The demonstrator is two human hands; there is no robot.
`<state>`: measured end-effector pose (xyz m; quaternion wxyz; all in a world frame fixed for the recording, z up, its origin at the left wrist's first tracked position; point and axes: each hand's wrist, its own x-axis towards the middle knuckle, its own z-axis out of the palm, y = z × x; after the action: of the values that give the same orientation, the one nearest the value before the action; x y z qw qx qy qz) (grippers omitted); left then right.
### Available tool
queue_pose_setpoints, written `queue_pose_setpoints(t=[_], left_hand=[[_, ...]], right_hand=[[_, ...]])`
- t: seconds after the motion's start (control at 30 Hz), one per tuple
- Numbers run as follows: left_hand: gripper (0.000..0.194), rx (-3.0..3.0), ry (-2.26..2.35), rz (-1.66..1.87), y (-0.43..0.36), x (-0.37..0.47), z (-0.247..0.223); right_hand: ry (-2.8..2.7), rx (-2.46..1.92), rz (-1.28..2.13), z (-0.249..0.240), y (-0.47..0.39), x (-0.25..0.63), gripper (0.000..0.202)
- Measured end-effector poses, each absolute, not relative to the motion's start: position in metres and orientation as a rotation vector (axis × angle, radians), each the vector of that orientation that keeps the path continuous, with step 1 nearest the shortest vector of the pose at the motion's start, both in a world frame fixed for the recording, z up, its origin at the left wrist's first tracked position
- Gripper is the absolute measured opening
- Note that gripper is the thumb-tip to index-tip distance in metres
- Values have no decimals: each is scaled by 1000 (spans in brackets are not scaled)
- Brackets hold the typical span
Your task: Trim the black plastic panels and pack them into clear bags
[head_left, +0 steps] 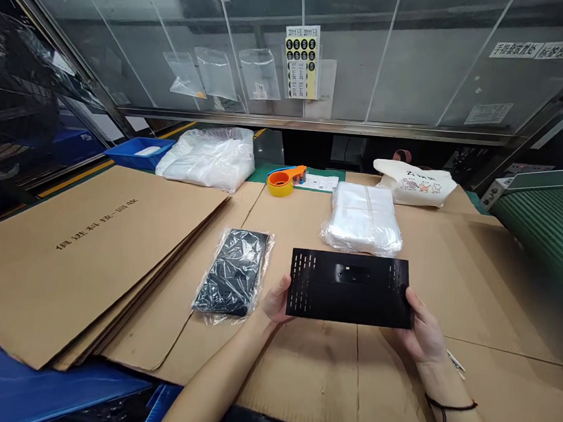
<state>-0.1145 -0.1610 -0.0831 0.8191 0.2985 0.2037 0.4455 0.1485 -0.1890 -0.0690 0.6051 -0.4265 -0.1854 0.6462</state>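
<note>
Between my two hands I hold a flat black slotted panel (348, 294) by its short ends, raised over the cardboard-covered table. My left hand (277, 302) grips the left end, thumb along the edge. At the right end my right hand (421, 326) is closed on it the same way, its other fingers partly behind the panel. Rows of small slots run along both ends of the panel. Left of my left hand lies another black panel (235, 272) inside a clear plastic bag. Behind the held panel sits a stack of clear plastic bags (365, 214).
Large cardboard sheets (94, 242) are piled at left. At the back are a white plastic sack (208, 156), a blue tray (140, 151), a yellow tape roll in an orange dispenser (281, 183) and a white cloth bag (415, 184). A green conveyor belt (548, 219) runs at right.
</note>
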Motion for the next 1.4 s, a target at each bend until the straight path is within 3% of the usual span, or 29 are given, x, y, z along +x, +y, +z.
queue_pose_setpoints(t=[0.3,0.5,0.73,1.07,1.4], left_hand=[[65,576,395,986,-163,-108,-79],[74,603,447,1000,-161,-101,-73],[72,598,541,1096,-158,-97,-73],[50,607,886,1321,-152,-93,-73],[43,1039,1212,1447,-152,-97,-80]], right_hand=[[-270,-954,1542,-82,-186,149,32],[-302,-912,1557,-94,-185,156,26],[-340,-883,1520,-98,-186,157,34],[-540,-871,1508,-96,-191,155,44],[-1060,-1087,1105,-82,-191,137,47]])
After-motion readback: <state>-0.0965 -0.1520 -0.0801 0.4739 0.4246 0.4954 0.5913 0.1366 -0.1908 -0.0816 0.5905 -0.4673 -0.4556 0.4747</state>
